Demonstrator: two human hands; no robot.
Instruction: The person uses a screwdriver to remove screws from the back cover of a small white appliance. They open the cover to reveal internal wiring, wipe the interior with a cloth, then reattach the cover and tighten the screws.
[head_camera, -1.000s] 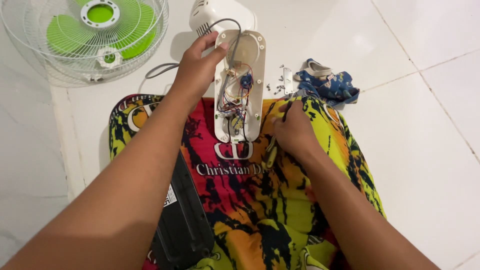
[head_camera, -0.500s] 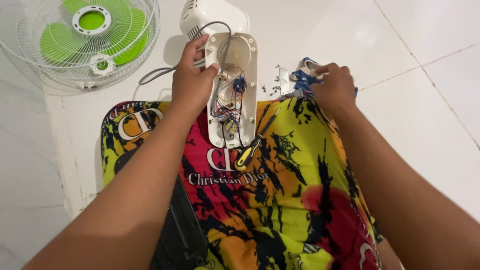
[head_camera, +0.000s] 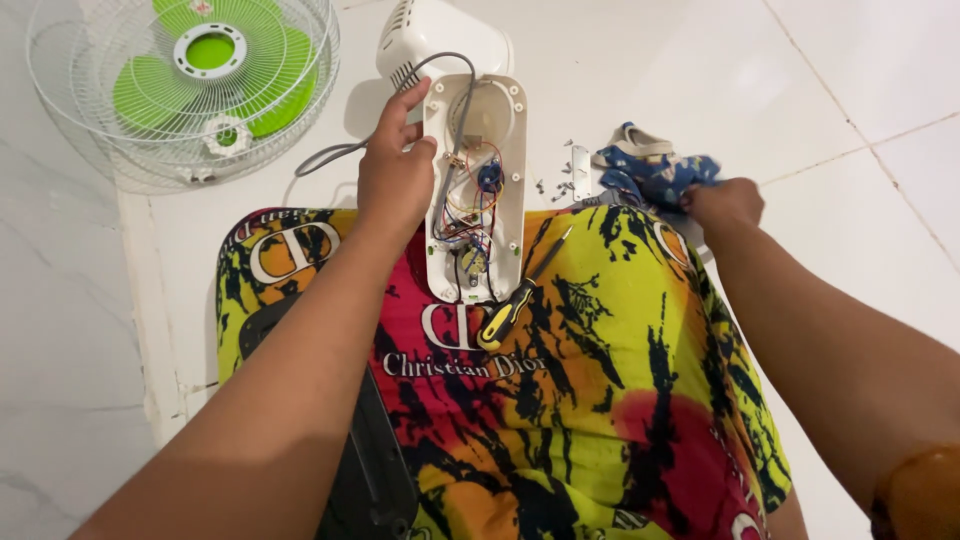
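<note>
Holding the open white fan housing with your left hand: fingers wrapped around its left edge, the lower end resting on your lap. Your right hand is off to the side, on the floor by the blue cloth; I can't tell if it's closed on anything.

Risks, as I read them:
- Bare wires and a small board sit exposed in the housing. A finger slipping in could tug a wire loose.
- The grey cord runs under your left hand; it could snag if the housing shifts.
- The yellow-handled screwdriver lies loose on the patterned fabric, right by the housing. One knee shift and it likely rolls off.
- Small screws are scattered on the floor near the cloth, easy to sweep away with your right hand.

Surface: white glossy tile floor. The fan cage with green blades lies flat at upper left, well apart.
</note>
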